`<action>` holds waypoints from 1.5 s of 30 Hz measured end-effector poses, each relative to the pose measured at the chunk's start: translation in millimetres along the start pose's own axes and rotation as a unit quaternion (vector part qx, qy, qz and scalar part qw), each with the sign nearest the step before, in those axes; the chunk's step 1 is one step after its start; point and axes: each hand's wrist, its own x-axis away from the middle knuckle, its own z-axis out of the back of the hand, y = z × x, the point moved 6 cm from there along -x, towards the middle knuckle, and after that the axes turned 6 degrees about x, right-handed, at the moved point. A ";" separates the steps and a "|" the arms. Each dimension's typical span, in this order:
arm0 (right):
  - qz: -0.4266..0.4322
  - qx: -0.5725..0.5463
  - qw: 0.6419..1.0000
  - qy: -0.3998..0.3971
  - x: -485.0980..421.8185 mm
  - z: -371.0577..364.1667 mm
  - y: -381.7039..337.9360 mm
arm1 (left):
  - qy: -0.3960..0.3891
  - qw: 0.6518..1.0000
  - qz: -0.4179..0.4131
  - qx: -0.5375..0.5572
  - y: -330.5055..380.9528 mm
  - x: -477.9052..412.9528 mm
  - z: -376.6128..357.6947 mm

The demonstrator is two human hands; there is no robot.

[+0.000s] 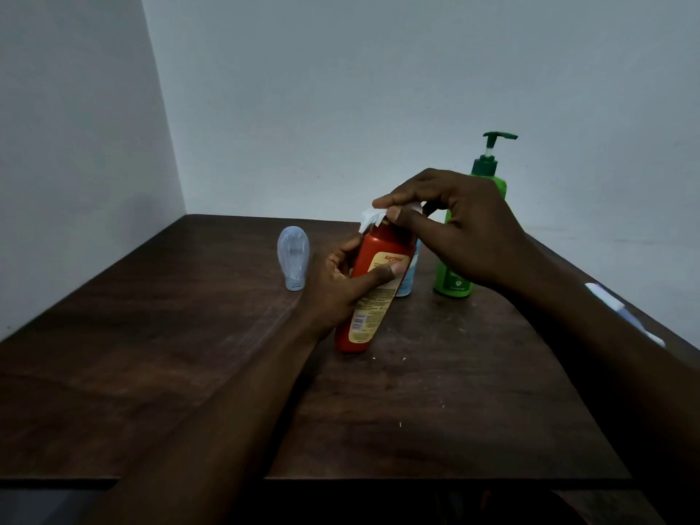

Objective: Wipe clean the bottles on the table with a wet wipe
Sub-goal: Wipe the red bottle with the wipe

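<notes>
The red bottle stands tilted near the middle of the dark wooden desk, its top leaning away to the far right and its base seemingly resting on the wood. The left hand wraps its lower body, thumb across the label, fingers closed round the back. Up top, the right hand pinches a white wet wipe over the cap, thumb and forefinger drawn in tight on the wad.

Now the risks. That bottle rests on a tilt, so it depends on the left hand; if the grip slackens while the right hand twists at the cap, the base may skid on the smooth desk. Just behind it, touching or nearly so, stands a small pale blue bottle, mostly hidden. A hard rub toward the far side could knock it over, I'd judge.

The green pump bottle stands just to the right, partly behind the right hand. The wrist passes in front of it, and a wide sweep of that arm could clip it; it is tall and looks easy to topple.

The wipe is bunched small, so it may slip off the cap and leave bare fingers rubbing. Twisting could also loosen the cap; I cannot tell how firmly it sits.

Off to the left, well apart, the clear squeeze bottle stands on its cap, out of harm's way. A white packet lies at the right edge of the desk.
</notes>
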 end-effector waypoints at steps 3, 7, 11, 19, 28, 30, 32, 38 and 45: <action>-0.017 -0.012 1.000 -0.002 1.9 3.2 2.4 | -0.001 1.000 0.001 -0.013 1.4 -0.1 1.9; -0.073 -0.058 0.996 -0.002 7.2 1.1 15.0 | -0.013 1.000 0.021 0.005 -4.0 -0.7 5.8; -0.104 -0.140 0.985 0.001 20.4 -8.2 25.4 | -0.020 0.999 0.032 0.036 -9.4 -1.0 6.2; -0.224 -0.326 0.918 0.021 38.8 -16.6 42.1 | -0.031 0.998 0.036 0.048 -13.2 -2.3 4.1; -0.322 -0.394 0.859 0.048 49.3 -20.3 36.8 | -0.029 0.997 0.035 0.061 -12.9 -3.5 3.2; -0.306 -0.312 0.898 0.053 48.2 -14.9 31.6 | -0.034 0.996 0.037 0.069 -12.0 -3.3 1.9; -0.267 -0.194 0.942 0.061 44.7 -4.8 20.7 | -0.037 0.996 0.041 0.076 -12.2 -3.0 1.8; -0.061 0.073 0.995 0.044 30.1 -2.7 -22.3 | -0.034 0.996 0.031 0.079 -12.2 -3.5 4.3; 0.036 0.174 0.984 0.021 25.2 -9.8 -39.1 | -0.035 0.995 0.021 0.090 -7.0 -2.2 4.0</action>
